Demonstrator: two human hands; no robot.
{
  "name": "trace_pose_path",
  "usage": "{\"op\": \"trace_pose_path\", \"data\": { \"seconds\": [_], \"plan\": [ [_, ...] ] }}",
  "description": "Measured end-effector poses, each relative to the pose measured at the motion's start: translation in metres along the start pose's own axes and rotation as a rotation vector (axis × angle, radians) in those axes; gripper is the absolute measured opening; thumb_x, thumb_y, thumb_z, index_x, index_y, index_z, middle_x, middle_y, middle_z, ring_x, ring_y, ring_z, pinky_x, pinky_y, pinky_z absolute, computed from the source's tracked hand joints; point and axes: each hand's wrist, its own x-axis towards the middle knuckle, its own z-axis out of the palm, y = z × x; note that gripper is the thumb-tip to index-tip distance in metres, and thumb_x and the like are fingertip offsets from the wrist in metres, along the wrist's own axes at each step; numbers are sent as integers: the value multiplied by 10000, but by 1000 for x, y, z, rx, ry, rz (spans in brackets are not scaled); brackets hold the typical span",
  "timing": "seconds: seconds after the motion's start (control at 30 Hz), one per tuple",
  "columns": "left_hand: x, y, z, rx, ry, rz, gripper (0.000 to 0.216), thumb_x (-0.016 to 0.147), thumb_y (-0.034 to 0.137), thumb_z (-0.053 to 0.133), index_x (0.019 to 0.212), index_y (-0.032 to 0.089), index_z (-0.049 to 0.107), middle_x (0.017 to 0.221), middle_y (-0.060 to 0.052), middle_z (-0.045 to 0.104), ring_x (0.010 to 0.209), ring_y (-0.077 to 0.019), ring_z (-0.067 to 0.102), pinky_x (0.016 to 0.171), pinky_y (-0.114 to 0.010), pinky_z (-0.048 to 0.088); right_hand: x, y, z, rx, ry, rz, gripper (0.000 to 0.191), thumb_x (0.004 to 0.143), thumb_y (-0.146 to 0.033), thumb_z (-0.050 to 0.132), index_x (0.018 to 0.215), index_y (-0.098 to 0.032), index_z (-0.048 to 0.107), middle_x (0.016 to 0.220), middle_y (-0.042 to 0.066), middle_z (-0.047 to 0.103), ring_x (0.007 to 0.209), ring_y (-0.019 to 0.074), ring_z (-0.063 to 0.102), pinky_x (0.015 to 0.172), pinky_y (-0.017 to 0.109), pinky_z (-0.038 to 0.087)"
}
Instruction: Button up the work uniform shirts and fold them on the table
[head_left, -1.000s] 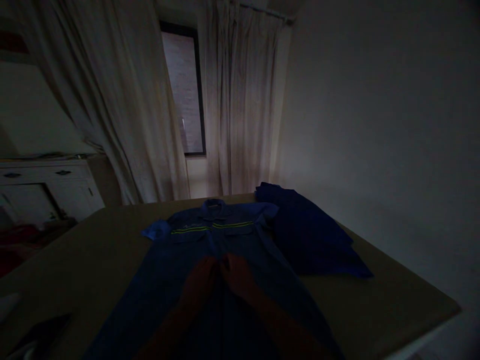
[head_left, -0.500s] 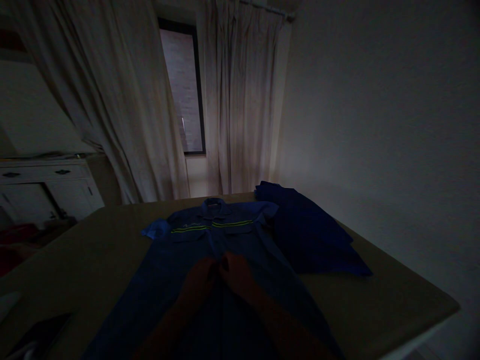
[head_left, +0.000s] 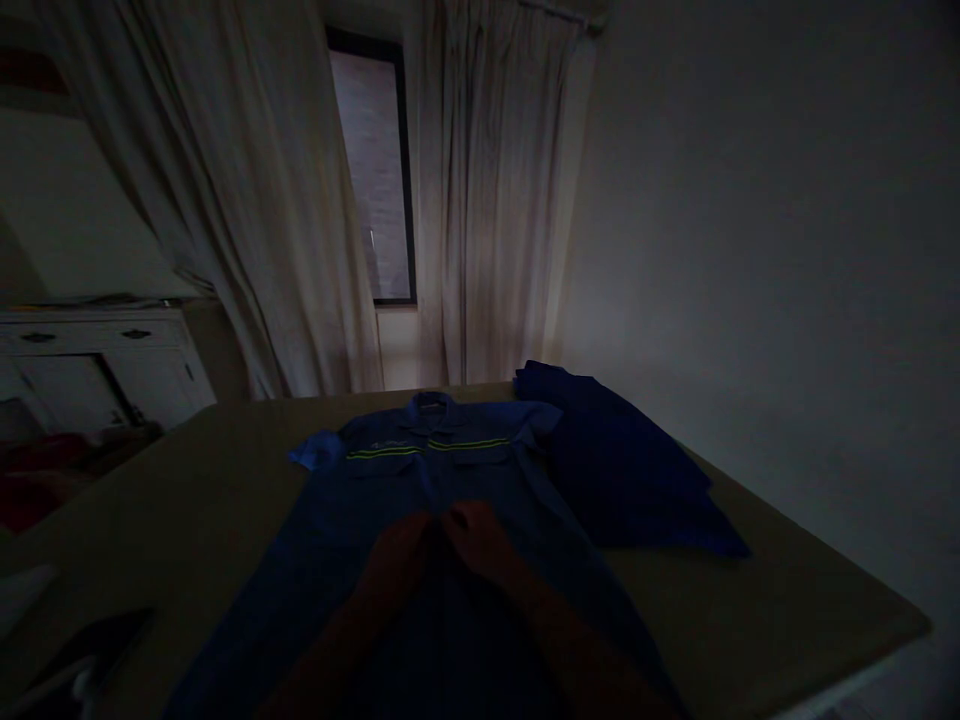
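A blue short-sleeved work shirt (head_left: 480,480) with yellow-green stripes across the chest lies front up, its collar toward the far edge. My left hand (head_left: 401,550) and my right hand (head_left: 480,540) meet at its front opening, below the chest pockets. Both have their fingers closed in a pinch on the shirt's front edges, with the fingertips almost touching. The picture is dark, and whatever small part is between the fingertips is hidden.
The shirt lies on a brownish table (head_left: 787,620). Folded dark blue cloth (head_left: 630,470) is at its right, partly under the sleeve. A dark flat object (head_left: 97,640) lies at the near left. Behind are curtains (head_left: 495,200), a wall and a white cabinet (head_left: 150,370).
The view has shifted slightly. Both hands stay at the shirt's front opening, with only small finger movement.
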Motion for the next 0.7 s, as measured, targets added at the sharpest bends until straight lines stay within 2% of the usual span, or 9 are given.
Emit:
{"op": "trace_pose_path", "data": {
  "seconds": [0.07, 0.23, 0.43, 0.53, 0.7],
  "plan": [
    [0, 0, 1, -14, 11, 6, 214, 988, 224, 367, 927, 223, 572, 936, -45, 677, 884, -186, 643, 774, -285, 420, 2, 3, 0, 27, -6, -3, 317, 982, -295, 490, 784, -170, 704, 774, 41, 710, 736, 158, 609, 668, 254, 382],
    [0, -1, 0, -37, 10, 36, 189, 975, 218, 379, 910, 225, 557, 932, -39, 669, 884, -185, 639, 784, -287, 423, 3, 6, -3, 111, -83, -108, 115, 868, -194, 614, 941, -165, 698, 876, 39, 734, 780, 159, 652, 663, 232, 409],
    [3, -4, 2, -54, -9, 23, 106, 930, 195, 434, 956, 226, 532, 948, -37, 668, 881, -186, 640, 763, -291, 424, 1, 9, -4, 111, -129, -123, 136, 870, -233, 616, 966, -163, 682, 899, 57, 746, 806, 175, 677, 665, 235, 429],
    [5, -7, 3, -103, 7, 45, 134, 931, 192, 415, 1006, 225, 522, 956, -49, 672, 873, -189, 647, 763, -299, 438, 1, 7, -2, 66, -139, -117, 150, 864, -235, 615, 975, -164, 687, 907, 60, 749, 806, 183, 680, 656, 241, 419],
    [6, -9, 6, -198, 53, 63, 203, 974, 343, 432, 1091, 234, 558, 1027, -69, 705, 929, -217, 669, 808, -329, 469, 4, 7, 0, 27, -148, -92, 161, 858, -257, 625, 972, -164, 690, 908, 61, 749, 800, 189, 676, 640, 244, 402]
  ]
}}
